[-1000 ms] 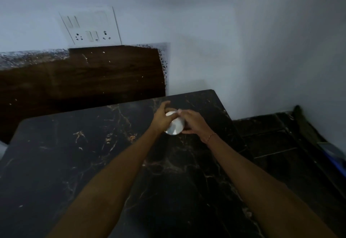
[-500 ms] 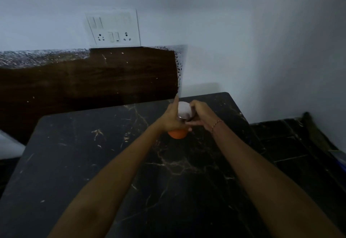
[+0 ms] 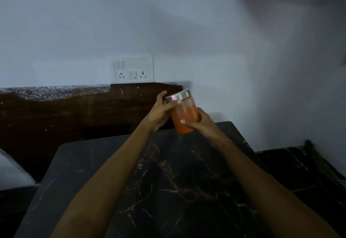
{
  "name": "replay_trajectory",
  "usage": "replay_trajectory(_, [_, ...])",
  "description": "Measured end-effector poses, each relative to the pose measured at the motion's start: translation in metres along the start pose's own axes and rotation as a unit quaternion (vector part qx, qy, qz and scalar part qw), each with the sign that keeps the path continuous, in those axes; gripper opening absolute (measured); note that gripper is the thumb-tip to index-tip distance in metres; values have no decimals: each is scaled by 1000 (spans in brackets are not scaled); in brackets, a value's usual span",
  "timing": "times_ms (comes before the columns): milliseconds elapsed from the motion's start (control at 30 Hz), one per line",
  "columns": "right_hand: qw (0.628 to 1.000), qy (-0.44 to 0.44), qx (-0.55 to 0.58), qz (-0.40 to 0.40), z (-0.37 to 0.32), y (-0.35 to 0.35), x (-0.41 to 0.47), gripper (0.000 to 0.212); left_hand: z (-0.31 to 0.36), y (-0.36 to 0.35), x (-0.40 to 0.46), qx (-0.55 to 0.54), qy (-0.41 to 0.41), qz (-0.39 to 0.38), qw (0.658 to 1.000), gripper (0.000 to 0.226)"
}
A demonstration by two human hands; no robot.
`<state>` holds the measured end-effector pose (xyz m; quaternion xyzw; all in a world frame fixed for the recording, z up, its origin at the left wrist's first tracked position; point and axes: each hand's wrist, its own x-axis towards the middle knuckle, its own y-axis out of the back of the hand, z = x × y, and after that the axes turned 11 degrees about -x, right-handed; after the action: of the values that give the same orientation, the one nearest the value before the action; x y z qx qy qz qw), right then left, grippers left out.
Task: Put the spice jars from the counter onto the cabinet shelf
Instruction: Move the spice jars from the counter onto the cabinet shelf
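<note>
A clear spice jar (image 3: 184, 115) with orange powder and a steel lid is held in the air above the far edge of the black marble counter (image 3: 168, 181). It leans a little to the left. My left hand (image 3: 161, 111) grips it near the lid from the left, thumb across the front. My right hand (image 3: 199, 123) curls round its lower part from the right. No cabinet shelf is in view.
A white switch and socket plate (image 3: 133, 68) sits on the wall above a dark brown backsplash (image 3: 74, 118). A lower dark ledge (image 3: 299, 172) lies to the right of the counter. A white wall corner stands at the right.
Both hands have lifted the jar off the counter and raised it toward the wall. The view has tilted upward, showing more wall.
</note>
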<state>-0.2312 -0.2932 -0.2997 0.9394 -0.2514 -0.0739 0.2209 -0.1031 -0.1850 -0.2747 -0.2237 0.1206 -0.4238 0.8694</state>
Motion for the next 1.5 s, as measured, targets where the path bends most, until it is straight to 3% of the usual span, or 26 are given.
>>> replay_trajectory(133, [966,32,-44,254,-27,-22,4,85,1,-25,-20,2,-71,86,994,69])
replay_trajectory(233, [933,46,-124,335,-42,-28,3,88,-4,-36,-34,22,-109,62,992,61])
replay_trajectory(333, [930,101,-139,324,-52,-28,-3,83,16,-31,-41,-4,-118,33,992,54])
replay_trajectory(433, [946,146,-88,275,-62,-21,-11,73,37,-19,-42,-64,-78,-26,995,49])
replay_trajectory(533, [974,148,-15,169,-76,-12,-19,75,48,-19,-50,-134,-35,-91,986,76])
replay_trajectory(600, [977,144,2,157,-84,-10,-25,72,54,-23,-53,-165,-16,-100,981,87])
replay_trajectory(667, [967,145,-8,210,-88,-12,-30,70,58,-30,-57,-119,-22,-97,988,70])
replay_trajectory(733, [951,149,-16,270,-89,-15,-34,77,58,-39,-62,-7,-48,-66,997,54])
replay_trajectory(867, [932,148,-48,327,-96,-14,-44,84,58,-51,-71,48,-88,8,995,57])
replay_trajectory(967, [936,161,-35,310,-103,-5,-50,75,68,-54,-73,45,-84,-12,995,53])
replay_trajectory(1100, [957,181,1,228,-118,22,-50,57,87,-54,-66,63,-102,-41,992,48])
replay_trajectory(1500, [945,240,-25,222,-186,107,-7,59,161,-109,-1,146,-181,-71,970,53])
